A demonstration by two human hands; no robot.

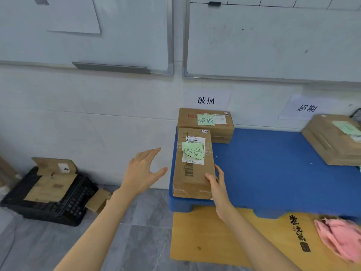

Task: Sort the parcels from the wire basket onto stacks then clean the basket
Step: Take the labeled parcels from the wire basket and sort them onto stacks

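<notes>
A long brown parcel [192, 177] with a green note lies at the left edge of the blue pallet [273, 173]. My right hand [216, 184] grips its near right corner, thumb on top. My left hand [142, 171] hovers open just left of the parcel, apart from it. Behind it, a wider parcel [205, 122] with the same green note sits against the wall on top of another box. A third stack of parcels [332, 139] stands at the pallet's right. The wire basket is not in view.
A black plastic crate [58, 202] with flattened cardboard stands on the floor at left. Flat yellow cardboard [214, 237] lies under the pallet's front, with a pink cloth [340, 237] on it. Paper labels [206, 100] hang on the wall.
</notes>
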